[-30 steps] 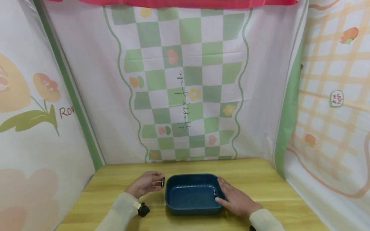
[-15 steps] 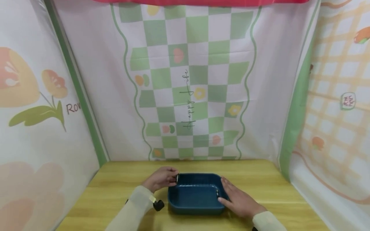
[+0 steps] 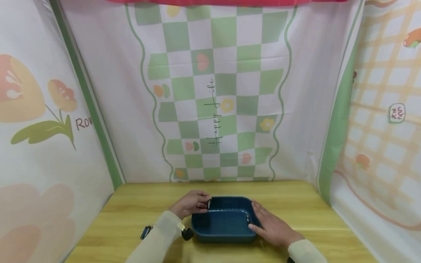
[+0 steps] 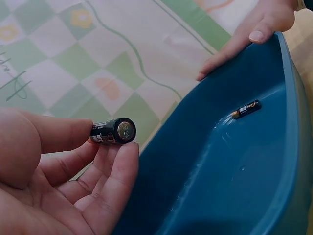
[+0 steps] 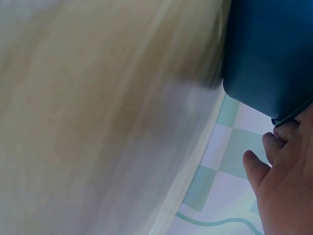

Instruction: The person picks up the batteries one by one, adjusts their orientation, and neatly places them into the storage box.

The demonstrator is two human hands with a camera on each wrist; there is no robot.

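Note:
My left hand (image 3: 194, 202) pinches a black battery (image 4: 105, 132) between thumb and fingertips, its round end facing the left wrist camera. In the head view the hand overlaps the back left part of a dark blue rectangular bin (image 3: 225, 239). A second black battery (image 4: 247, 108) lies inside the bin, by its right wall. On the bin's right rim rests my right hand (image 3: 271, 225), fingers extended along the edge. The right wrist view shows that hand (image 5: 288, 181) at the bin's rim, partly cut off by the frame.
Left of the bin, a small blue and black object (image 3: 145, 232) lies on the yellow wood-grain table (image 3: 131, 204), beside my left sleeve. Printed fabric walls stand behind the table and on both sides. A black wrist camera (image 3: 187, 234) sits at my left cuff.
My left hand has moved right with the battery, from beside the bin to over its left part. The small object on the table has come into sight. My right hand stays on the rim.

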